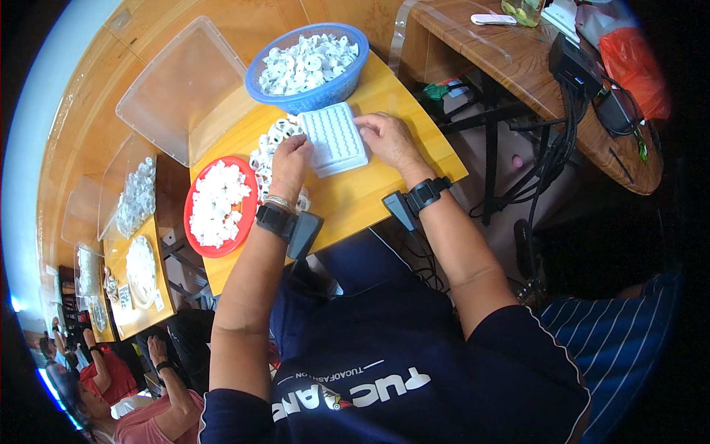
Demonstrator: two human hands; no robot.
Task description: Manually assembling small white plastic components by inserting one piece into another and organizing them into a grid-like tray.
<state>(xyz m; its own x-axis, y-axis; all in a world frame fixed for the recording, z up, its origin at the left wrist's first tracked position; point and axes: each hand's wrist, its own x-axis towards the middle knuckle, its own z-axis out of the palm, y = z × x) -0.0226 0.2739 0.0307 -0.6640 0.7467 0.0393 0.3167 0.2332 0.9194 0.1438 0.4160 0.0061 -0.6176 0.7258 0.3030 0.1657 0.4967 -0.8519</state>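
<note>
I am seemingly steadying the white stack [334, 137] at twelve o'clock, left grip [291, 161] narrow, right grip [389, 138] loosely parted, even pressure likely needed next.

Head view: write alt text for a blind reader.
Left hand and right hand flank a white, wavy-patterned stack on a yellow table. Beyond it is a blue basket of small white parts; leftward, a red plate of white pieces.

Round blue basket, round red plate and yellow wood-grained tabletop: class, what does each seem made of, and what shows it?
Round blue basket: probably plastic, slight sheen; even colour, moulded-looking rim.
Round red plate: likely plastic, smooth; uniform bright colour.
Yellow wood-grained tabletop: wood or laminate, soft sheen; grain shows, leaving either possible.
</note>
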